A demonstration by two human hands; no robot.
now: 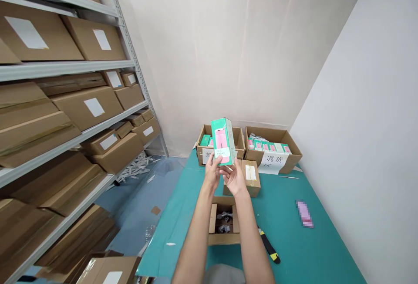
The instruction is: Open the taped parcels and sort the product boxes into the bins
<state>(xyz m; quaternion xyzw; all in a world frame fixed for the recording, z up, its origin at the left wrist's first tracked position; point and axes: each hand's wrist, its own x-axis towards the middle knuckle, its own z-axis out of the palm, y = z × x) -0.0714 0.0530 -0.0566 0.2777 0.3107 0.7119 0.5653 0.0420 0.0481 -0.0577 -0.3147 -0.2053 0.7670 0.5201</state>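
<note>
Raised in front of me is a green and white product box (222, 141) with a pink device printed on its front, slightly tilted. My left hand (213, 171) grips its lower left corner, thumb over the front. At the lower right edge and underside, my right hand (235, 179) supports the same box, its fingers curled. Below my wrists stands an open carton (224, 238) with crumpled grey paper inside. A closed, taped carton (251, 178) with a white label sits just behind my right hand.
Two open cartons with paper signs, one at left (241, 144) and one at right (294, 155), hold similar green boxes. A yellow-black utility knife (269, 245) and a pixelated pink item (305, 214) lie on the green table (320, 253). Shelves of cartons (88, 68) line the left.
</note>
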